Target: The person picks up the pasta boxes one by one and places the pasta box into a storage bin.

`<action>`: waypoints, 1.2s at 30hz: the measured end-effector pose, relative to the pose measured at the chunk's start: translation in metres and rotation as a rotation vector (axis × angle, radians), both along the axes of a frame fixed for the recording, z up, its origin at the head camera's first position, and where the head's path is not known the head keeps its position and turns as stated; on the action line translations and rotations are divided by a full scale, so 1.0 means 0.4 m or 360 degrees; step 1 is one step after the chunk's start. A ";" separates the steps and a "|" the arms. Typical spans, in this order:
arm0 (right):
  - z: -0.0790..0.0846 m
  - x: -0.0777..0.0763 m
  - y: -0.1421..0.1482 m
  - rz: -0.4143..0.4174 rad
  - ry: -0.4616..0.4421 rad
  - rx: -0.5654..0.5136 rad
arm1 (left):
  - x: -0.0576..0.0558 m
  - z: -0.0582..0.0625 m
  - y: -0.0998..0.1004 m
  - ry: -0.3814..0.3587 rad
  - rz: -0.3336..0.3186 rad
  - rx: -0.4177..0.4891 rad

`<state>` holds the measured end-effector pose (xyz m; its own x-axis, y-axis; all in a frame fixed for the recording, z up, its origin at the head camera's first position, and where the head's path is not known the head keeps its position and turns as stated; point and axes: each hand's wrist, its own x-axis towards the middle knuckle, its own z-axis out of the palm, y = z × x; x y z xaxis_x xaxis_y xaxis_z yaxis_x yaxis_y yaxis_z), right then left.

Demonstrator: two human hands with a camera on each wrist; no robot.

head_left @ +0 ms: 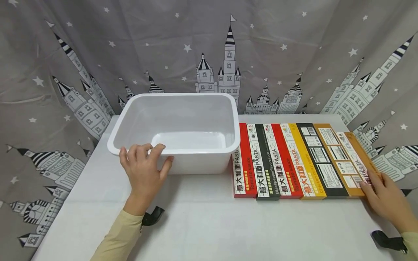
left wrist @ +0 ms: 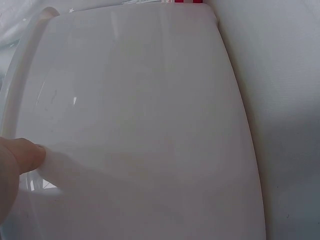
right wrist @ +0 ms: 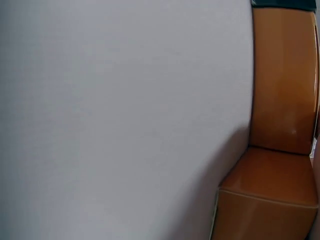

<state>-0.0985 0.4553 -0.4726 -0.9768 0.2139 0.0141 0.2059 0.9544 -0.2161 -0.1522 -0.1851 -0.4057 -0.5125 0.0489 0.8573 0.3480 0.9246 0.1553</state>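
My left hand (head_left: pixel 143 170) grips the near rim of a white plastic tub (head_left: pixel 196 162), fingers over the edge and the thumb against the outer wall. In the left wrist view that thumb (left wrist: pixel 30 154) presses just below the tub's rim. My right hand (head_left: pixel 386 197) holds the near end of an orange pasta box (head_left: pixel 356 152), the rightmost in a row. Its thumb lies on the box's top and the fingers reach its right side. The right wrist view shows the orange end of this box (right wrist: pixel 265 217), standing out from its orange neighbour (right wrist: pixel 282 80).
Several pasta boxes lie side by side right of the tub, among them a red one (head_left: pixel 285 159), a yellow one (head_left: pixel 308 159) and a black one (head_left: pixel 321 159). They lie on a white table (head_left: pixel 209 224). A grey castle-print curtain (head_left: pixel 156 43) hangs behind.
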 end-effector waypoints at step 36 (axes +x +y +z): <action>-0.008 0.150 -0.019 -0.0334 -0.0515 0.0197 | 0.000 -0.001 0.000 0.0028 -0.0010 0.0014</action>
